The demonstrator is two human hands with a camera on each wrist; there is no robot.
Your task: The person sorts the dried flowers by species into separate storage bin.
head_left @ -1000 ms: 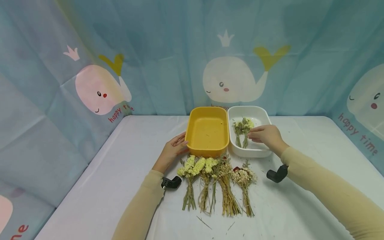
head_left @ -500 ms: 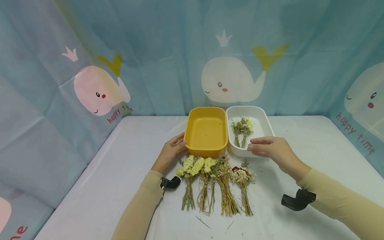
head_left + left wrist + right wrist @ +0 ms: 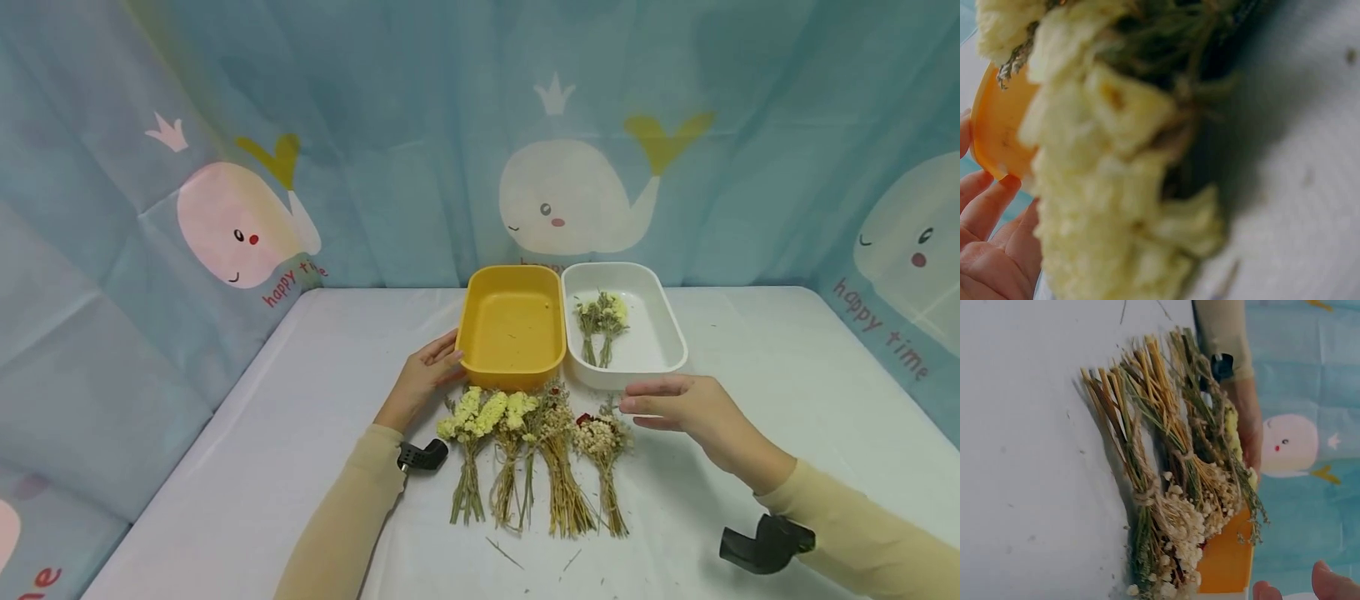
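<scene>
My left hand [image 3: 423, 379] rests against the left side of the yellow bin [image 3: 459, 333], its extended fingers touching the outer wall; its fingertips also meet the bin's edge in the left wrist view. Beside the yellow bin stands a white bin [image 3: 660, 333] with two small bunches of dried yellow flowers [image 3: 600, 321] lying inside at the left. Just in front of the white bin is my right hand [image 3: 690, 412], holding nothing, fingers extended to the left. Closest to its fingertips lies a cream dried-flower bunch with a dark red bloom [image 3: 602, 442].
In front of the bins lie more tied bunches: a yellow one [image 3: 468, 425], another yellow one [image 3: 512, 433] and a straw-stemmed one [image 3: 561, 467]. Loose stem bits [image 3: 504, 553] are scattered on the white tabletop [image 3: 337, 358]. A printed curtain [image 3: 405, 167] stands behind.
My right hand has drawn back from inside the white bin, over its front rim, toward me, leaving a flower bunch behind. The left hand keeps its place on the yellow bin.
</scene>
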